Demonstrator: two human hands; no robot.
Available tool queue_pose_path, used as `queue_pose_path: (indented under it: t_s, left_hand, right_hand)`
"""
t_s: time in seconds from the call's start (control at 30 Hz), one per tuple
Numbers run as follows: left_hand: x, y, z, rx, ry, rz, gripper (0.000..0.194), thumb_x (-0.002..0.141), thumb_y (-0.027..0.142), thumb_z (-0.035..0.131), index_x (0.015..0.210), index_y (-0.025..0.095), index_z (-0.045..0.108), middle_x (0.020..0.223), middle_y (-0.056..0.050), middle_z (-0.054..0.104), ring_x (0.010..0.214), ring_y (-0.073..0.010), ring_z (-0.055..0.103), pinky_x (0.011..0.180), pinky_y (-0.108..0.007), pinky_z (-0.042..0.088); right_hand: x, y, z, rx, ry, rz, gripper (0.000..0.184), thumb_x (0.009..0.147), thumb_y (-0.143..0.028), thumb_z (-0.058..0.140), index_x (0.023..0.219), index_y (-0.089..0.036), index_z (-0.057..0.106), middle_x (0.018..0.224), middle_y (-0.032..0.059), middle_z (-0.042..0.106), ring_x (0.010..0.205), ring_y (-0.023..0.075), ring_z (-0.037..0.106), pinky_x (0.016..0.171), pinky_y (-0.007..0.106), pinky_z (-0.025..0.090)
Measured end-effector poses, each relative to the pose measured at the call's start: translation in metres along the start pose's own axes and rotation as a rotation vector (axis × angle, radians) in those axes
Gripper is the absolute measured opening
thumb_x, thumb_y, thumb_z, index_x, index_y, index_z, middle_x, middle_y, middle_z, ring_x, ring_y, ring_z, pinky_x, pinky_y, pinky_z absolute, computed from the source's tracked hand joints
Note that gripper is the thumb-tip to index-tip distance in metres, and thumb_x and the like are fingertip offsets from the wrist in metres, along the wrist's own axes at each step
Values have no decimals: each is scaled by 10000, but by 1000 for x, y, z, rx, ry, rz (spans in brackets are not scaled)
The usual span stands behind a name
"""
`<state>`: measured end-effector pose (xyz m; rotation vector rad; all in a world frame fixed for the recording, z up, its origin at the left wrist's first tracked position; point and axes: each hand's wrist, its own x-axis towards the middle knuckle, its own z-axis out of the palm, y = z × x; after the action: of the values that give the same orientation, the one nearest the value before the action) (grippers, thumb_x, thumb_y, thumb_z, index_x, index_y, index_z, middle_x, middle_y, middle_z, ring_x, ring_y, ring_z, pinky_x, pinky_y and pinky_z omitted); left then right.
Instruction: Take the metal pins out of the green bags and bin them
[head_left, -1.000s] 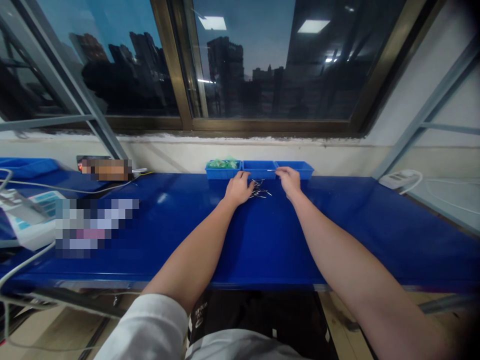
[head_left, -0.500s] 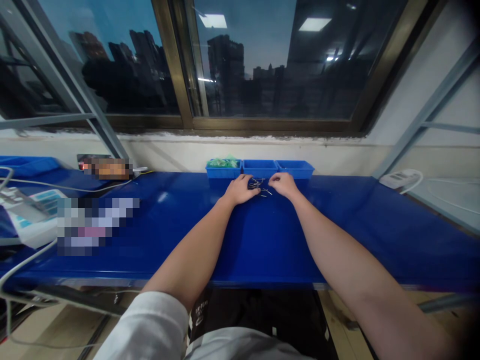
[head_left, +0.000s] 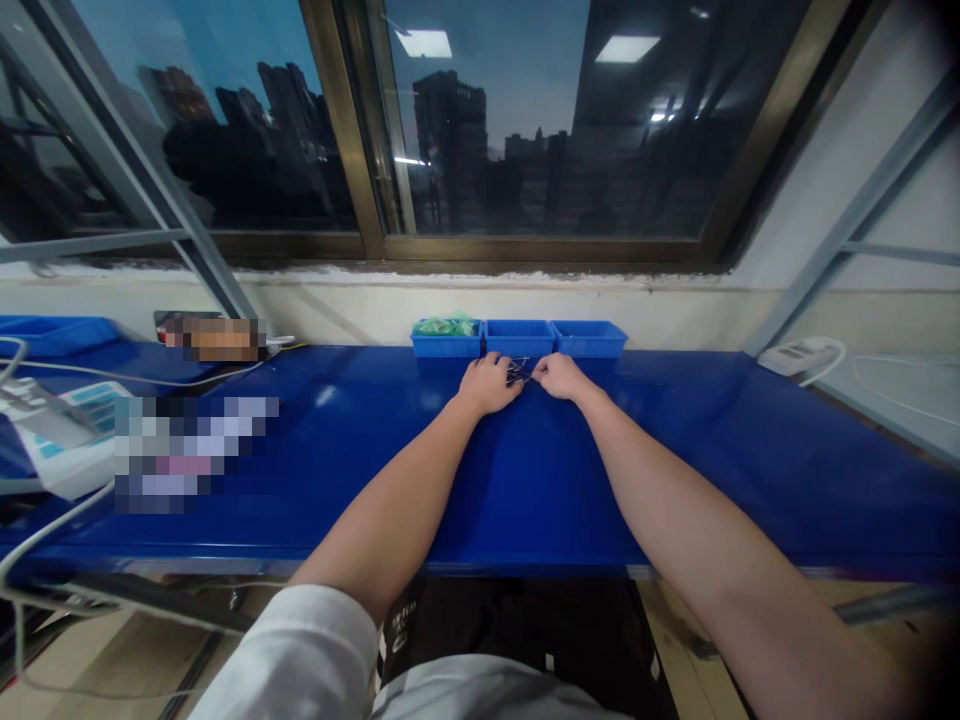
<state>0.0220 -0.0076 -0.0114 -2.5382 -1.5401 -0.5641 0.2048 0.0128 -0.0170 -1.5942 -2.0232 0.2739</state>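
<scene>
A small pile of thin, shiny metal pieces [head_left: 517, 371] lies on the blue table, partly hidden between my two hands. My left hand [head_left: 486, 384] rests against the pile's left side, palm down, with its thumb and fingers apart around it. From the right, my right hand [head_left: 561, 377] touches the pile's edge with thumb and fingertips pinched together. What sits in that pinch is too small to make out. Just behind the hands stand three blue bins: the left bin [head_left: 448, 346] with green plastic bags [head_left: 448, 326], the middle bin [head_left: 519, 345] and the right bin [head_left: 592, 346].
The blue table [head_left: 315, 470] runs under a window. On the left are a white device with a keypad [head_left: 75, 440], cables and another blue tray [head_left: 56, 335]. A white power strip [head_left: 799, 356] lies at the right, near grey metal posts.
Both hands have drawn closer together around the pile. My left hand moved slightly right, and my right hand shifted left until its fingertips met the metal pieces.
</scene>
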Motion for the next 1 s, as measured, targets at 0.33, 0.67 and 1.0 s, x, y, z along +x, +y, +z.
queue_pose_path:
  t_s: [0.33,0.67,1.0]
  left_hand:
    - [0,1,-2,-2,28,18,449,848,474,504,1179,175,550,1251,-127,527,1128,-273,529,967,-384,396]
    - [0,3,-8,-69,98,88,347,866,420,513,1101,182,605,1159,-95,582,1047,-225,570,923,-336,432]
    - [0,3,-14,-140,153,181,248,929,272,424,962,198,659,1033,-56,640,945,-174,596,874,-306,438]
  right_hand:
    - [-3,-7,-3,143,173,-87,342,804,-107,455,1106,-174,601,842,62,673,748,175,604,737,286,457]
    - [-3,-18,-2,597,154,-49,84,772,-164,540,852,-175,564,677,12,648,594,129,622,614,261,491]
    - [-5,-26,-8,879,66,166,166,699,-255,661,778,-183,534,634,32,674,560,162,655,410,181,377]
